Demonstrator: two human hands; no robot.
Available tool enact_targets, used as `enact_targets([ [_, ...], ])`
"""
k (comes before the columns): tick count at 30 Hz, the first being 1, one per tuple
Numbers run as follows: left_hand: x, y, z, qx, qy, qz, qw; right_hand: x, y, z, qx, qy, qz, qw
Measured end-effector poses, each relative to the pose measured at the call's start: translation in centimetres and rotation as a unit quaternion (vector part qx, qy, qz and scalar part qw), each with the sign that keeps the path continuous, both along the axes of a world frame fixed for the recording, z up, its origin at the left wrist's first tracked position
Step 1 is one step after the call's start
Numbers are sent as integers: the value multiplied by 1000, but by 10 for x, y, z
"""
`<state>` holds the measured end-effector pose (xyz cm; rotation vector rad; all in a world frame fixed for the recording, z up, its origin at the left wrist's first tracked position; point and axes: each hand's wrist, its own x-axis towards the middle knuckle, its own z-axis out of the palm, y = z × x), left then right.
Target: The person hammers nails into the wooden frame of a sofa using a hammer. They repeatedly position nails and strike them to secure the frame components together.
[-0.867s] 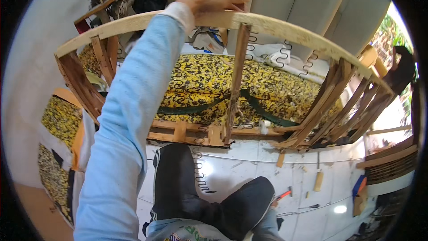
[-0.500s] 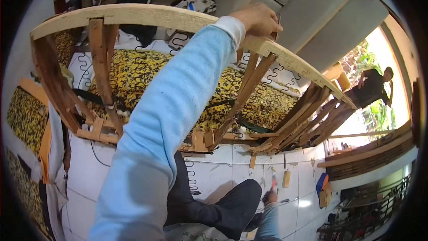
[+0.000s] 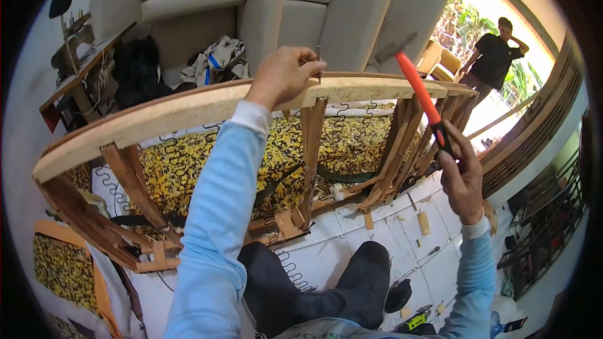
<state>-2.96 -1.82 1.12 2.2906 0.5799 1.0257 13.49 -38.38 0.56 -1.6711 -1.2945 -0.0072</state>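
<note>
My left hand (image 3: 282, 74) pinches a thin upright nail (image 3: 319, 66) against the top of the pale wooden rail (image 3: 367, 90), above one of the frame's braces. My right hand (image 3: 461, 179) is closed round the black grip of a hammer (image 3: 418, 85) with a red shaft. Its head, blurred by motion, hangs in the air to the right of the nail and apart from the rail. The rail is the upper edge of a long sofa frame with brown wooden braces (image 3: 312, 150).
Wavy springs and yellow-black foam (image 3: 352, 144) lie inside the frame. A grey sofa (image 3: 308, 16) stands beyond, a person (image 3: 496, 56) at the bright doorway. Wood offcuts (image 3: 424, 223) and a yellow-green tool (image 3: 418, 320) rest on the white tiles near my legs.
The hammer, at floor level before, is now raised in my right hand beside the rail. My left hand stays at the rail with the nail, while the view has shifted.
</note>
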Motion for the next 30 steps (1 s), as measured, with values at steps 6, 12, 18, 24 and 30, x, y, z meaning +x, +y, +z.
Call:
enact_targets([
  [6, -1, -33, 5, -13, 18, -11, 1000, -10, 18, 61, -35, -106, 88, 990],
  [12, -5, -45, 7, -44, 6, -16, 999, -14, 20, 88, -32, -204, 96, 974],
  [18, 0, -44, 8, -34, 5, -32, 999, -7, 29, 95, -12, -251, 90, 964],
  [24, -3, -48, 9, -20, 13, -14, 1000, -12, 31, 105, -16, -176, 103, 979],
  [30, 1, -45, 7, -4, 8, -11, 1000, -11, 29, 114, -72, -176, 90, 978],
])
